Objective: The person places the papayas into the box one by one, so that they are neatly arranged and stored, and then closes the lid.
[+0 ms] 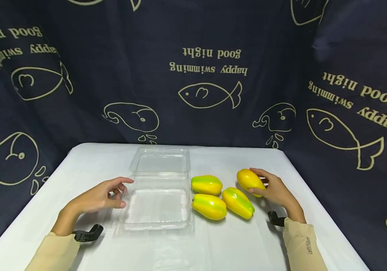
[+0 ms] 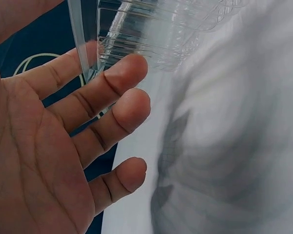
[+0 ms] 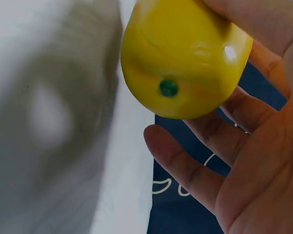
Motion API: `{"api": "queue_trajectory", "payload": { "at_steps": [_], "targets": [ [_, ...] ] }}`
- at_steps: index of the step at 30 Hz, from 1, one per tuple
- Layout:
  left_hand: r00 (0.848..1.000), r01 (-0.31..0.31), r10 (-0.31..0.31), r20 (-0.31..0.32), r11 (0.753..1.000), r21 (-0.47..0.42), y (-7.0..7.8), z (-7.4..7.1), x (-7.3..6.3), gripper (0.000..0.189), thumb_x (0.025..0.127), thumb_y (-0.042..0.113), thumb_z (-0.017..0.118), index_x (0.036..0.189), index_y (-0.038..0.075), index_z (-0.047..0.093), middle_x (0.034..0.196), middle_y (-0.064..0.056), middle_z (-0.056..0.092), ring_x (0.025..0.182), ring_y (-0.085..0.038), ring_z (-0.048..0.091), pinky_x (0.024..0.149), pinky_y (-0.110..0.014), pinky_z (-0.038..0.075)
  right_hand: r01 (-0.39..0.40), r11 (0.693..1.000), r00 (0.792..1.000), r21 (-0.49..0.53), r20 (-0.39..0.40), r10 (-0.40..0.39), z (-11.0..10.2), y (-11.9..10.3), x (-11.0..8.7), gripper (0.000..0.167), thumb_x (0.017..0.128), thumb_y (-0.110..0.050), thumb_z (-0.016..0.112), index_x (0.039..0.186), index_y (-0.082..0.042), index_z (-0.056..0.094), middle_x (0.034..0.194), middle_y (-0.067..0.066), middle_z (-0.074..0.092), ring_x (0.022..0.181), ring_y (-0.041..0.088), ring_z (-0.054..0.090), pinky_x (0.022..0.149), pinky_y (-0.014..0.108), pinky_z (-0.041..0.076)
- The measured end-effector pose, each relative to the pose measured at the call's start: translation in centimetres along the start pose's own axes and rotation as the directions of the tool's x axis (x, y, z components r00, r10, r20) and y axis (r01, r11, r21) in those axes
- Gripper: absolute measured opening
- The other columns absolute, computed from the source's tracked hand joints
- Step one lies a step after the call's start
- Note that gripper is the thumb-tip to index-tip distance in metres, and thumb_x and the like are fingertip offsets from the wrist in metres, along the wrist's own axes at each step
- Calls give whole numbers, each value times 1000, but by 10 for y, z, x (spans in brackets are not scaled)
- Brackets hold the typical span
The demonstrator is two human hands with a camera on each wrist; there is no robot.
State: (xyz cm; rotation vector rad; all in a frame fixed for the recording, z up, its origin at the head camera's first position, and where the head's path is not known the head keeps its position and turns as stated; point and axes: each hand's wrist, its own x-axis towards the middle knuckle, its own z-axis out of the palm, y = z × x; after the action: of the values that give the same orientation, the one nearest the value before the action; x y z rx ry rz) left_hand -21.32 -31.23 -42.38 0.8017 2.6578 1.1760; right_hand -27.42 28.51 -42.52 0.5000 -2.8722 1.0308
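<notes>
My right hand (image 1: 276,190) grips a yellow papaya (image 1: 248,180), thumb on the near side and fingers on the far side. In the right wrist view that papaya (image 3: 180,63) shows a small green stem spot, and the little finger stands away from it. My left hand (image 1: 98,195) is at the left side of a clear plastic clamshell box (image 1: 157,226), its fingers loosely bent. The left wrist view shows the index fingertip behind the box's clear wall (image 2: 83,39), with the other fingers free. The box's lid (image 1: 161,162) lies folded back, away from me.
Three more yellow-green papayas lie between the box and my right hand: one at the back (image 1: 207,184), one in front (image 1: 209,206) and one to the right (image 1: 238,203). A white cloth covers the table (image 1: 227,248). Dark printed curtains (image 1: 210,124) surround its back and sides.
</notes>
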Motion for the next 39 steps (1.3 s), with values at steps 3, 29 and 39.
{"api": "queue_trajectory", "payload": {
  "at_steps": [3, 29, 39],
  "targets": [
    [1000, -4, 4, 8, 1000, -4, 2, -2, 4, 65, 87, 22, 78, 143, 17, 47, 108, -12, 63, 79, -13, 63, 70, -28, 49, -7, 1000, 999, -14, -41, 7, -1, 1, -3, 80, 81, -35, 84, 149, -17, 47, 147, 13, 53, 116, 38, 61, 94, 51, 52],
    [998, 65, -62, 24, 991, -115, -1, -1, -10, 80, 85, 22, 80, 149, 13, 34, 112, -19, 61, 79, -19, 65, 76, -28, 52, 122, 987, 983, -101, -123, -134, 6, -100, -1, 78, 81, -21, 85, 150, -18, 47, 145, 13, 56, 125, 36, 59, 97, 53, 52],
    [996, 85, -85, 2, 995, -57, 1, -2, -6, 79, 84, 28, 81, 148, 20, 35, 112, -13, 61, 80, -17, 65, 76, -27, 51, 173, 984, 980, -52, -91, -177, 24, -136, 11, 79, 80, -21, 86, 149, -17, 47, 142, 10, 58, 116, 32, 65, 90, 46, 56]
  ]
}}
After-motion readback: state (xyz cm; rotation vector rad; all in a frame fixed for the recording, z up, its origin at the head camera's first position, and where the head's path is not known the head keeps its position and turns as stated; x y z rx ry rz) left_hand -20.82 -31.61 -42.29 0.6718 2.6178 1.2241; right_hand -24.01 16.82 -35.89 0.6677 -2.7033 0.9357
